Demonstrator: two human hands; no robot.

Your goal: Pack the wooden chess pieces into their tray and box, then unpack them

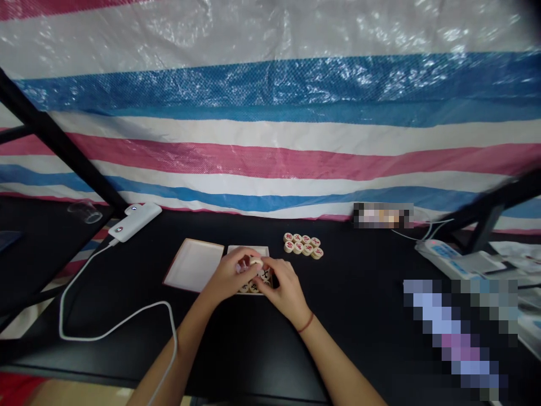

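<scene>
My left hand (pixel 226 276) and my right hand (pixel 283 287) meet over a shallow white box (pixel 249 249) of round wooden xiangqi pieces (pixel 265 276) with black characters. A cream piece (pixel 256 261) sits at my left fingertips, and my right fingertips are close against it. My hands hide most of the box. To its left lies a white, red-edged lid (pixel 193 265). Beyond my right hand, a cluster of wooden pieces with red characters (pixel 302 244) stands on the table.
The black table (pixel 236 344) holds a white power bank (pixel 135 221) with a white cable (pixel 114 321), and a clear glass (pixel 84 212) sits at far left. A white device (pixel 448 256) and papers (pixel 515 254) lie at right. A striped tarp (pixel 270 152) hangs behind.
</scene>
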